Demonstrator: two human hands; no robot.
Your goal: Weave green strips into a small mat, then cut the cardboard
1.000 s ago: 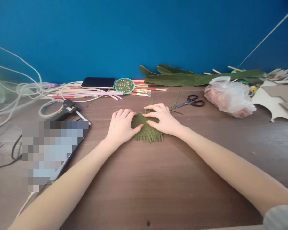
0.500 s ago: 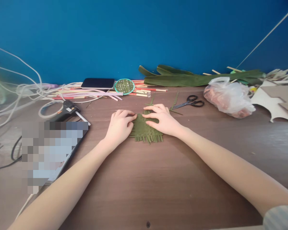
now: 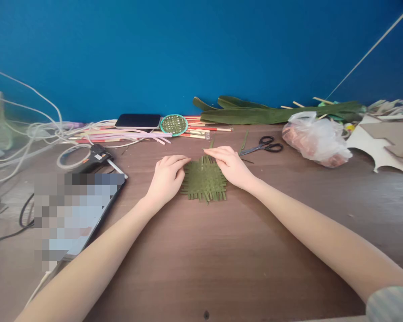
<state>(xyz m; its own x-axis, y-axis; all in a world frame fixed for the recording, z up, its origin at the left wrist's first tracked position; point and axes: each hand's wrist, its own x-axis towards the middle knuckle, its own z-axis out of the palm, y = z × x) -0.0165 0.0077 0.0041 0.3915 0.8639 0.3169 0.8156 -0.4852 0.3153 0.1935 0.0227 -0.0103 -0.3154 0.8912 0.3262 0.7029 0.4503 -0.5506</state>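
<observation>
A small square mat woven from green leaf strips [image 3: 203,181] lies flat on the table, loose strip ends fringing its edges. My left hand [image 3: 168,176] rests at its upper left edge, fingers stretched out and thumb apart. At the top right corner is my right hand [image 3: 233,165], its fingers held straight and close together over the upper edge. Its thumb is mostly hidden. Black-handled scissors [image 3: 267,144] lie beyond my right hand, beside a thin green leaf strip [image 3: 244,141].
Long green leaves [image 3: 272,114] lie along the blue wall. A plastic bag [image 3: 319,141] and cut board [image 3: 372,138] are at right. Leftward are a tablet [image 3: 74,219], a glue gun [image 3: 99,156], cables, a phone [image 3: 138,120] and a round woven piece [image 3: 173,125].
My right hand has drawn back off the mat's middle to its top right edge, its fingers coming together. The left hand stays at the left edge. The view has shifted slightly.
</observation>
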